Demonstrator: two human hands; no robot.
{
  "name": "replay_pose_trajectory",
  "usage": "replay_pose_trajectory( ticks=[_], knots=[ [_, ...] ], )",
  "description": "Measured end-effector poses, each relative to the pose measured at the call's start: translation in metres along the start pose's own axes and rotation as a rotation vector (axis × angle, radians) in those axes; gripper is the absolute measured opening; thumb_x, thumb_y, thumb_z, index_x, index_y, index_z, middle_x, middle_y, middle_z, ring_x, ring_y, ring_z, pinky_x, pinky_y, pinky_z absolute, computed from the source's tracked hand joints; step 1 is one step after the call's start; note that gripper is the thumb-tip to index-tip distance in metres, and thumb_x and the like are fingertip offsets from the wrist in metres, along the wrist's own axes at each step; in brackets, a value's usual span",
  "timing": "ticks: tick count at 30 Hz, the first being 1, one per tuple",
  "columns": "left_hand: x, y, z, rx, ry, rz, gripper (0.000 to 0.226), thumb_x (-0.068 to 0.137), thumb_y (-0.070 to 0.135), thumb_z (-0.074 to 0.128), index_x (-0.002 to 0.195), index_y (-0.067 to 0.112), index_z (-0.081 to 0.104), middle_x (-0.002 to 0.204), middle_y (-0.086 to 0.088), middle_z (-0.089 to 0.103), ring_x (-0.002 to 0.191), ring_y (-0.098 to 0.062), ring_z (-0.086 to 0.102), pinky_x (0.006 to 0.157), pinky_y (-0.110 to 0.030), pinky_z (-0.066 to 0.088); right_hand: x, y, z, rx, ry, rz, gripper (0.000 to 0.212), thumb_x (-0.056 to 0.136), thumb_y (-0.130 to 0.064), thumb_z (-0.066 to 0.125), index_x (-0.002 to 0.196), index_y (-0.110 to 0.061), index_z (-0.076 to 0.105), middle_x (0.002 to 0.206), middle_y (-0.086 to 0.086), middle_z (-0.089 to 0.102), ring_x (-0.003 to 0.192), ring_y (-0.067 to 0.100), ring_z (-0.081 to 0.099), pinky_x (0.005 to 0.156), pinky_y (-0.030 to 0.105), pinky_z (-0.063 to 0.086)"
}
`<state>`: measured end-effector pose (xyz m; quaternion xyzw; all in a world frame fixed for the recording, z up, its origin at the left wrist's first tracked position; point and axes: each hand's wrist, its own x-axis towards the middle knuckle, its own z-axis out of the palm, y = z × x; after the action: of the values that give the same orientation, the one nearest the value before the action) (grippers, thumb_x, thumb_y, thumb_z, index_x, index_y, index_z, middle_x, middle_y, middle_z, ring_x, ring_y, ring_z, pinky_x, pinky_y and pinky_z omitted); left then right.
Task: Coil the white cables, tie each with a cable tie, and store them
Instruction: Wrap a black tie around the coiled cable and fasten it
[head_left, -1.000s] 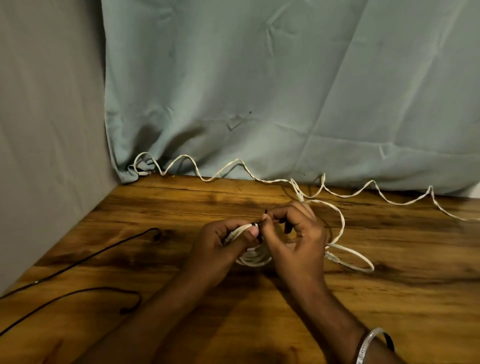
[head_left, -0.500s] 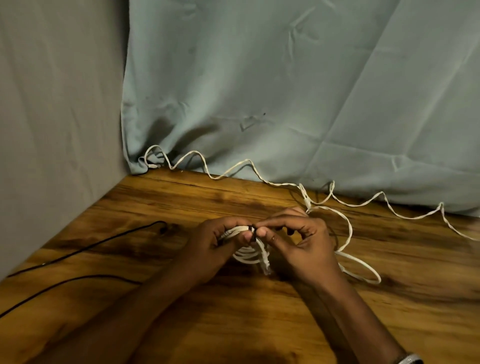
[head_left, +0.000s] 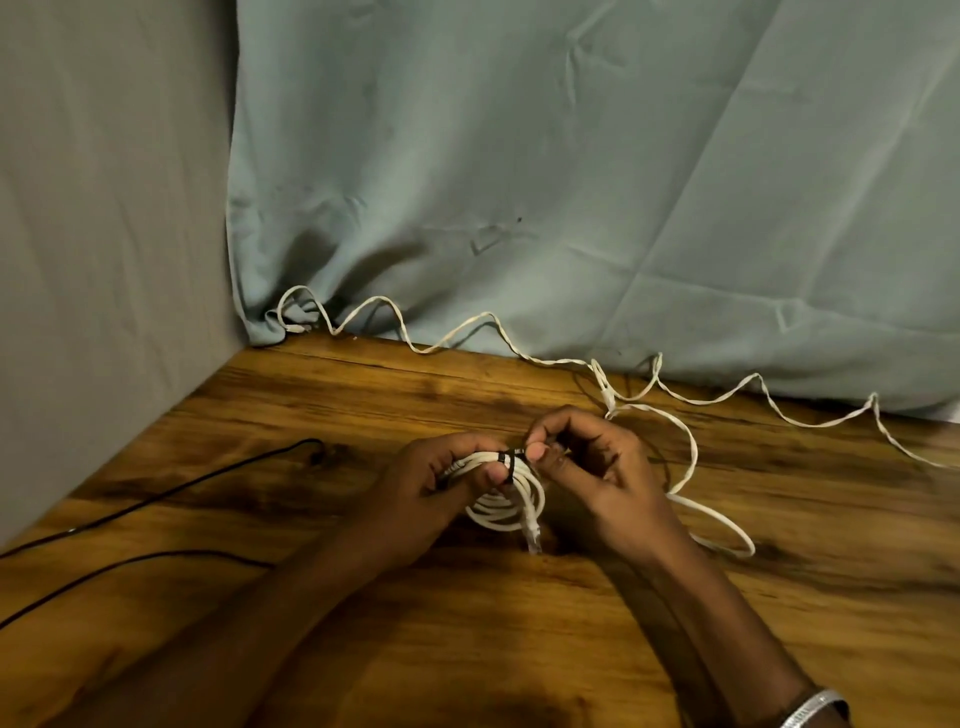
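Here the wooden tabletop (head_left: 519, 649) fills the lower view, closed at its far edge by a pale green cloth backdrop (head_left: 571, 182) and at its left edge by a grey one (head_left: 104, 208). Along the far edge a loose white cable (head_left: 467, 325) snakes from the far left corner toward the right edge, one loop of it (head_left: 727, 540) lying near the right wrist. Two runs of thin black cord (head_left: 156, 493) cross the left side of the surface.

Near the middle, the left hand (head_left: 415, 499) grips the top of a coiled white cable (head_left: 511, 499), fingers curled round the bundle and thumb pressed on it. The right hand (head_left: 597, 467) pinches the end of a black cable tie (head_left: 508, 460) wrapped across the strands, thumb and forefinger together, the other fingers curled. A clear plug (head_left: 533, 540) hangs from the coil, just above the wood. A silver bangle (head_left: 810, 712) rings the right wrist.

The tie looks only partly cinched, so the risks lie in the tightening. If the left grip slackens, the loops may spring apart or slip out from under the band. If the pinch slips, the tie could loosen. A strand left outside the band would leave the coil untidy for storing.
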<state>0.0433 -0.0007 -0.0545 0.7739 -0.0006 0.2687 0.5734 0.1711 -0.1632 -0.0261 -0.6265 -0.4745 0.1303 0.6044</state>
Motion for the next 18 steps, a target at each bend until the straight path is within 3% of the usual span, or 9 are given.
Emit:
replay_pose_trajectory(
  ticks=[6, 18],
  knots=[
    [0.002, -0.001, 0.002, -0.111, -0.013, -0.021, 0.024, 0.09, 0.026, 0.06, 0.108, 0.015, 0.072, 0.1, -0.002, 0.077, 0.091, -0.012, 0.073, 0.076, -0.022, 0.055, 0.005, 0.01, -0.001, 0.14, -0.121, -0.011, 0.005, 0.095, -0.005, 0.058, 0.095, -0.003, 0.063, 0.086, -0.001, 0.066, 0.083, 0.013, 0.064, 0.072, 0.025, 0.053],
    [0.003, 0.001, 0.001, -0.102, -0.076, -0.047, 0.023, 0.095, 0.02, 0.059, 0.11, 0.008, 0.071, 0.091, 0.006, 0.076, 0.085, -0.002, 0.07, 0.073, -0.016, 0.052, 0.004, 0.013, -0.006, 0.174, -0.178, 0.071, 0.008, 0.094, -0.01, 0.061, 0.092, -0.012, 0.068, 0.087, 0.007, 0.064, 0.085, 0.022, 0.061, 0.075, 0.036, 0.049]
  ],
)
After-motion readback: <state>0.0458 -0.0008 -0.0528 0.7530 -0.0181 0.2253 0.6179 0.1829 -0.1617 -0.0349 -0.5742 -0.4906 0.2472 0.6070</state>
